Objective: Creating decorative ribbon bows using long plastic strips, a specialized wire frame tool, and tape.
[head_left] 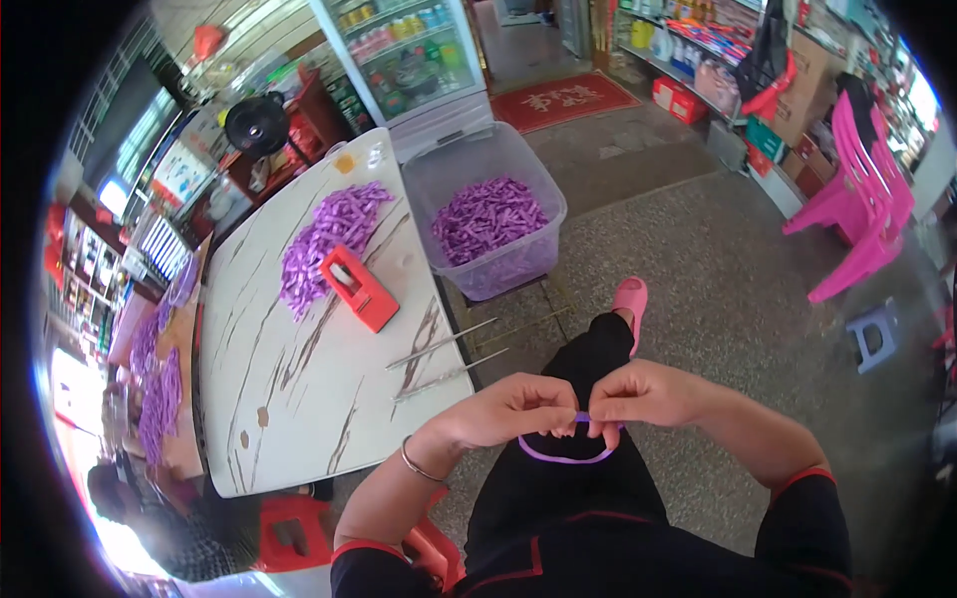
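Note:
Above my lap, both hands pinch a thin purple band (566, 459), which hangs below them in a loop. My left hand (528, 407) has its fingers closed on one part of it, and my right hand (626, 395) grips it just beside, with a short stretch showing between the fingertips. To the left, on the marble-patterned table (299, 399), lie a heap of purple strips (334, 234) and a red tape dispenser (359, 289). Two thin metal rods (439, 344) stick out over the table's near right edge.
A clear plastic bin (498, 274) full of purple pieces stands beyond the table's right side. A glass-door fridge (404, 60) is behind it. Pink chairs (862, 199) and a small grey-blue stool (872, 337) stand at right. Another person (189, 528) sits at lower left.

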